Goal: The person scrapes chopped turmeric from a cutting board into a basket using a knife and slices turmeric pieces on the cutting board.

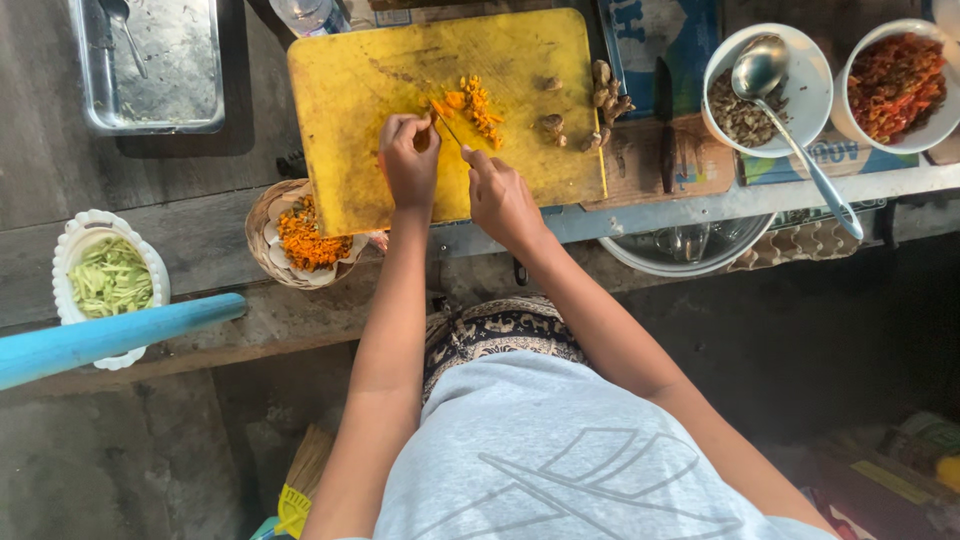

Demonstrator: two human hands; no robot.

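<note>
Person bent over a worn wooden tabletop (180, 220), both hands on a yellow cutting board (360, 90).

Left hand (410, 165): fingers curled closed, pinching an orange root piece (440, 105) down against the board. Right hand (500, 200): fingers wrapped shut around a small knife (450, 130); the thin blade slants up toward the orange piece, tip just beside the left fingertips.

Just past the blade, a heap of chopped orange bits (482, 108) lies near the board's middle. Several brown unpeeled roots (600, 95) sit at the board's right edge, some spilling off it.

Below the board's left corner, a small woven basket (262, 225) holds more orange shreds. Further left, a white scalloped dish (75, 240) carries pale green strips, partly crossed by a blue pipe (110, 335).

Top left: a metal tray (150, 65). Right side: a white bowl (815, 95) of brownish pieces with a metal ladle (770, 85) resting in it, and beside it another white bowl of red chopped stuff (895, 85). A dark-handled knife (665, 125) lies between board and bowls.
</note>
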